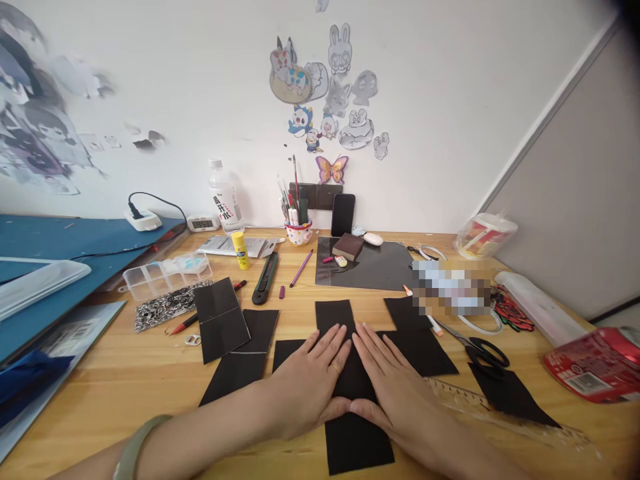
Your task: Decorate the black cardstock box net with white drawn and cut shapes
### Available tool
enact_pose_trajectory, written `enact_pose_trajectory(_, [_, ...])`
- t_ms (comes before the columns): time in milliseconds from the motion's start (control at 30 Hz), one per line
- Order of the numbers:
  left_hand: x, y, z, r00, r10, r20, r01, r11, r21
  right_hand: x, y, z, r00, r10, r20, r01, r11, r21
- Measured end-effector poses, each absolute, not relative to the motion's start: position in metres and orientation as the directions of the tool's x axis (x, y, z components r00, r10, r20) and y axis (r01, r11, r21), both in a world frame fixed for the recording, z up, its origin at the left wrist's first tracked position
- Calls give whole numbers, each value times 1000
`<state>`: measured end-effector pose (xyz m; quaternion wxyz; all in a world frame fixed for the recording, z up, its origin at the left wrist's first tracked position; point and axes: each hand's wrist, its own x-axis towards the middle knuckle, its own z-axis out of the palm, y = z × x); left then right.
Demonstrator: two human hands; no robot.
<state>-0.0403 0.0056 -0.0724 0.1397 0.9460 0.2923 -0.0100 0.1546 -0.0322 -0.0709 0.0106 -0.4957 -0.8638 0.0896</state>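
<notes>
Black card pieces lie on the wooden desk in front of me, arranged like a cross [357, 443]. My left hand [315, 380] rests flat on the left and middle of this cross, fingers stretched out. On the right side, my right hand [385, 393] presses flat on it too, fingers extended and pointing away from me. Both thumb tips meet near the lower middle. Parts of the card are hidden under my palms. To the left are a folded black card [223, 320] and another black piece [235, 380] partly under it.
Scissors [483, 350] and a clear ruler [460, 393] lie at right, near a red can [595, 363]. Behind are a utility knife [265, 279], a glue stick [241, 251], a purple pen [301, 268], a pen cup [299, 231], a phone [343, 215] and a water bottle [225, 200].
</notes>
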Motion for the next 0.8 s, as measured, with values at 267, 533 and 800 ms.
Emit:
enact_pose_trajectory(267, [-48,-2,-63,749,635,-191,663,-713,228,174,-12,-67,-510,850,-132,857,488,-166])
enact_pose_trajectory(533, [-48,0,-67,764,616,-191,643,-705,300,204,5,-70,-441,889,-121,896,429,-117])
enact_pose_trajectory(800, [-58,-28,-55,801,572,-176,596,-736,323,205,4,-75,-437,894,-96,899,433,-62])
